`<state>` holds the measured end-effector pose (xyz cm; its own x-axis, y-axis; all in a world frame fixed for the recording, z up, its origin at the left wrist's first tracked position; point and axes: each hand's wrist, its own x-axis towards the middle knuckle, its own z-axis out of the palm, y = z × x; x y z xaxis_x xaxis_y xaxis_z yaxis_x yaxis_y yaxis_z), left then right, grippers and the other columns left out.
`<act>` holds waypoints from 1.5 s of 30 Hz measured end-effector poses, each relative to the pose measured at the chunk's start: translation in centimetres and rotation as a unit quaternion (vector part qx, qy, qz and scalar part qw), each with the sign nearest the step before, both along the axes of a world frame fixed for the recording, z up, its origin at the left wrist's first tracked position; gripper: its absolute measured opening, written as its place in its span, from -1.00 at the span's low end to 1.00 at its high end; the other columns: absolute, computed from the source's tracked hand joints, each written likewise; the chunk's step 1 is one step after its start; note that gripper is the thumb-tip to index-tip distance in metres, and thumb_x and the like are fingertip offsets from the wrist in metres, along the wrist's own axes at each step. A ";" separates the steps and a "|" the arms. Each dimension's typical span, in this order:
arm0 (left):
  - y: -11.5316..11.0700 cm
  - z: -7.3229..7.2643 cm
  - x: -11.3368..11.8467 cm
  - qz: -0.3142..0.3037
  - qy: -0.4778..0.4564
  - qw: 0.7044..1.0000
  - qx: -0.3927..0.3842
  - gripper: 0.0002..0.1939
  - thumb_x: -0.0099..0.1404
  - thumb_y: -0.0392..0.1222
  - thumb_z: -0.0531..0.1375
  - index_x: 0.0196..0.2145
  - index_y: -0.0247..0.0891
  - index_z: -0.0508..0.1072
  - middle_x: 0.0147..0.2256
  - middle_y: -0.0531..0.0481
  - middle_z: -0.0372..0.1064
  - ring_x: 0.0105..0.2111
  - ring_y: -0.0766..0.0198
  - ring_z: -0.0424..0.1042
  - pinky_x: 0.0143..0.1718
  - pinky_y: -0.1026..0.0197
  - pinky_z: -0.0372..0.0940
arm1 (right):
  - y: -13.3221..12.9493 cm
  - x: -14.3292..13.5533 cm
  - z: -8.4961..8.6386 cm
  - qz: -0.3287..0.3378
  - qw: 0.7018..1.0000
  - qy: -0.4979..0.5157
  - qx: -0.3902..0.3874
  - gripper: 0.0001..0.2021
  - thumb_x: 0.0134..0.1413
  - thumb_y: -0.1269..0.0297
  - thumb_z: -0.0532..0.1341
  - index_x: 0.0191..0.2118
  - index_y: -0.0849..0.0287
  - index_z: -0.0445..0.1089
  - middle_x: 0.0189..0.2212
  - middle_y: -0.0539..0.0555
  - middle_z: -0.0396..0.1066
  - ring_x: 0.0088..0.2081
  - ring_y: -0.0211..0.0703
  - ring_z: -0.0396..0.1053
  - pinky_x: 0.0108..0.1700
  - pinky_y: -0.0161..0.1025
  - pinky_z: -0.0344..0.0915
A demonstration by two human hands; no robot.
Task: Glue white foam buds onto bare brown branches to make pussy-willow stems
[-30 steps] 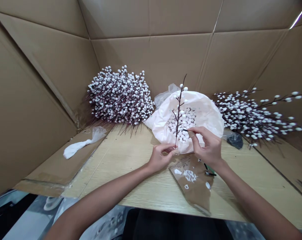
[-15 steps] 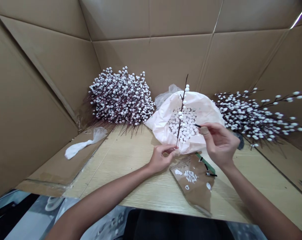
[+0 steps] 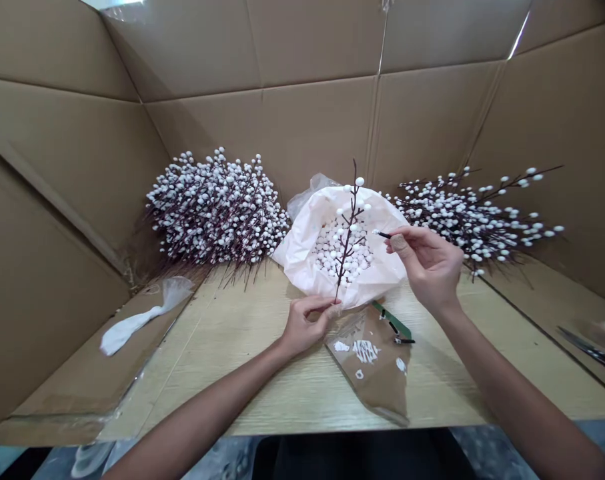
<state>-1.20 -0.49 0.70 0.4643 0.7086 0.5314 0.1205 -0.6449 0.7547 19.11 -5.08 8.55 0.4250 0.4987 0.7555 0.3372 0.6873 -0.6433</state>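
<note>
My left hand [image 3: 309, 323] pinches the bottom of a thin brown artificial berry branch [image 3: 348, 240], which stands nearly upright with a few white berries and several bare side twigs. Behind the branch, a white plastic bag [image 3: 297, 270] lies open, full of loose white berries [image 3: 322, 257]. Between thumb and fingers of my right hand [image 3: 429, 267] is a short dark stick [image 3: 383, 235] with a white tip. That tip points left toward the branch, apart from it.
A large bundle of white-berried branches [image 3: 217, 213] lies at left, a smaller bundle [image 3: 477, 220] at right. In front sits a cardboard piece [image 3: 382, 393] with white smears and a green strip [image 3: 402, 328]. A tied white pouch [image 3: 132, 330] lies left; scissors [image 3: 592, 350] lie far right.
The view has shifted. The branch has turned in my left hand, so more side twigs show. The stick in my right hand now shows its white tip beside the branch.
</note>
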 end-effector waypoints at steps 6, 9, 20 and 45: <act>0.1 0.1 0.0 0.000 0.004 1.000 0.004 -0.82 0.16 -0.36 0.21 -0.30 -0.39 0.60 -0.33 -0.18 0.58 -0.35 0.17 0.56 -0.27 0.23 0.45 | 0.0 -0.1 -0.4 0.030 0.999 0.004 -0.025 -0.94 0.05 0.37 0.27 -0.31 0.21 0.47 -0.41 0.06 0.47 -0.40 -0.25 0.42 -0.32 -0.29 0.39; 0.1 0.1 0.0 0.003 0.006 1.000 0.002 -0.83 0.15 -0.35 0.22 -0.30 -0.37 0.60 -0.33 -0.17 0.58 -0.35 0.17 0.56 -0.27 0.22 0.44 | 0.0 -0.1 -0.4 0.031 0.999 0.002 -0.018 -0.95 0.05 0.39 0.27 -0.32 0.21 0.47 -0.41 0.05 0.47 -0.40 -0.27 0.42 -0.32 -0.30 0.39; 0.0 0.0 0.0 -0.005 0.000 1.000 0.000 -0.82 0.17 -0.34 0.21 -0.30 -0.39 0.60 -0.33 -0.18 0.58 -0.35 0.17 0.56 -0.27 0.22 0.44 | 0.3 0.0 -0.6 0.034 0.999 0.008 -0.028 -0.95 0.05 0.42 0.27 -0.32 0.21 0.47 -0.42 0.03 0.46 -0.40 -0.30 0.41 -0.32 -0.34 0.36; 0.2 -0.2 0.0 -0.003 0.001 1.000 -0.006 -0.83 0.16 -0.34 0.22 -0.30 -0.35 0.60 -0.32 -0.15 0.58 -0.34 0.18 0.56 -0.26 0.21 0.44 | 0.0 -0.1 -0.3 0.034 0.999 0.003 -0.029 -0.95 0.05 0.40 0.27 -0.32 0.21 0.46 -0.41 0.05 0.47 -0.40 -0.26 0.42 -0.31 -0.29 0.39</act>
